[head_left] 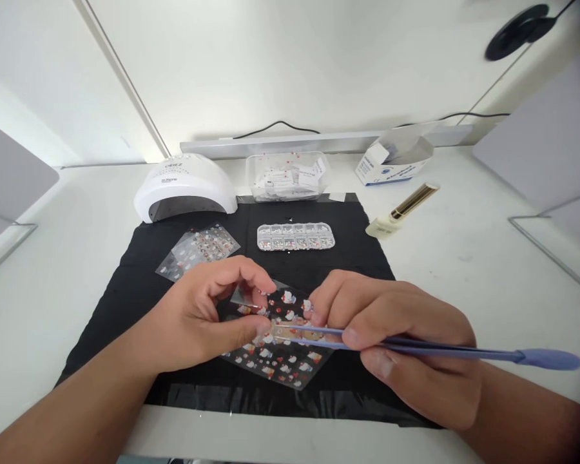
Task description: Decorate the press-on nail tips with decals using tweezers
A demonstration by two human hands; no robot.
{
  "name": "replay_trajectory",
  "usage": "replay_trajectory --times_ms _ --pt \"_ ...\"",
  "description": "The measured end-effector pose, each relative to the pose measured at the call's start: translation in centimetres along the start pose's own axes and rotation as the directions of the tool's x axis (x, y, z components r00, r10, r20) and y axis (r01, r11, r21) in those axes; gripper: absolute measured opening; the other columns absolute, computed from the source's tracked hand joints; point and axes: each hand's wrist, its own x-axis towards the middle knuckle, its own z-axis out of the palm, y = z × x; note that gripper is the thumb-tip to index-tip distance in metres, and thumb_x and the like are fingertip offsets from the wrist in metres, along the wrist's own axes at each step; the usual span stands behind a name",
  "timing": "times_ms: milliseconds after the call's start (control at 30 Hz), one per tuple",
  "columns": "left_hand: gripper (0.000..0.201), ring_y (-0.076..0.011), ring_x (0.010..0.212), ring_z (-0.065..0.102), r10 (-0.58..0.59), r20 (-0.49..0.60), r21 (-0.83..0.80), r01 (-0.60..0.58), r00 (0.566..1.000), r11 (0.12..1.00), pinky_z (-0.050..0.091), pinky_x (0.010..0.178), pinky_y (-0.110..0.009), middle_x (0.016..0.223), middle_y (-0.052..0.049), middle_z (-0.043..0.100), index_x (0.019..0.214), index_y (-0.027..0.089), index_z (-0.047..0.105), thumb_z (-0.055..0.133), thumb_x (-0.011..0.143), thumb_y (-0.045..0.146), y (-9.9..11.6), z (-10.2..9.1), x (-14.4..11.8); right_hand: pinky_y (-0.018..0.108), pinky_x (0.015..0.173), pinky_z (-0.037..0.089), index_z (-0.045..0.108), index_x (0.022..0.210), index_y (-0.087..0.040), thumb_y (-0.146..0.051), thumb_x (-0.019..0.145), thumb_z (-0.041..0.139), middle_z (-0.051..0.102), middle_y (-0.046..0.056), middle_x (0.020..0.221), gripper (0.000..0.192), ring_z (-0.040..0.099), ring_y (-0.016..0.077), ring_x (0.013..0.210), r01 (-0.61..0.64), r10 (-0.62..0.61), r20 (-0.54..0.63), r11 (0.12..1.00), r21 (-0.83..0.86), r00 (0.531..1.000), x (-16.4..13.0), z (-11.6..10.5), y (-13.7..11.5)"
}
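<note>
Observed on the black mat [140, 270] covering the white worktop [464, 258]: the left hand [207, 316] pinches the near-left part of a sticker sheet [280, 354], thumb and fingers [251, 277] closed on its clear backing film. The sheet lies flat between both hands, printed with small white, red and pink figures on a dark ground. The right hand [406, 341] grips lavender tweezers [415, 348], fingers clamped around them; the tips rest on the sheet's middle, beside the left thumb.
</note>
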Motion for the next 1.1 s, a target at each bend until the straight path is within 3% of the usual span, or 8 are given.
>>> replay_trajectory --times_ms 300,633,867,1100 --pt "0.014 -0.0110 0.070 0.059 -0.046 0.044 -0.043 0.048 0.998 0.998 0.050 0.062 -0.019 0.082 -0.001 0.065 0.098 0.018 0.064 0.069 0.086 0.014 0.1 0.5 -0.1 0.039 0.066 0.060 0.069 0.093 -0.018 -0.004 0.076 0.056 0.064 0.005 0.070 0.026 0.064 0.0198 0.072 0.002 0.000 0.030 0.999 -0.047 1.000 -0.1 -0.1 -0.2" --pt "0.019 -0.0116 0.072 0.063 0.079 0.015 0.122 -0.080 0.997 0.989 0.051 0.065 -0.021 0.086 -0.002 0.067 0.102 0.019 0.068 0.068 0.085 0.010 0.1 0.7 0.1 0.040 0.062 0.059 0.072 0.096 -0.019 -0.011 0.085 0.055 0.063 0.006 0.068 0.021 0.062 0.0203 0.069 -0.040 0.040 -0.028 0.999 0.005 0.999 -0.3 0.2 -0.1" --pt "0.019 -0.0125 0.071 0.063 0.170 0.028 0.205 -0.172 0.985 0.964 0.051 0.063 -0.023 0.082 -0.003 0.067 0.101 0.018 0.068 0.067 0.084 0.008 0.2 0.7 0.2 0.041 0.059 0.057 0.076 0.096 -0.019 -0.016 0.088 0.059 0.062 0.006 0.066 0.019 0.060 0.0207 0.066 -0.095 0.118 -0.150 0.984 0.150 0.982 -1.1 0.6 0.3" --pt "0.018 -0.0123 0.070 0.063 0.170 0.044 0.159 -0.175 0.985 0.972 0.051 0.063 -0.023 0.083 -0.003 0.068 0.099 0.017 0.067 0.069 0.083 0.009 0.0 0.8 0.3 0.041 0.058 0.055 0.077 0.098 -0.018 -0.017 0.088 0.060 0.060 0.005 0.063 0.020 0.056 0.0196 0.064 -0.110 0.140 -0.169 0.978 0.175 0.976 -1.2 0.6 0.3"
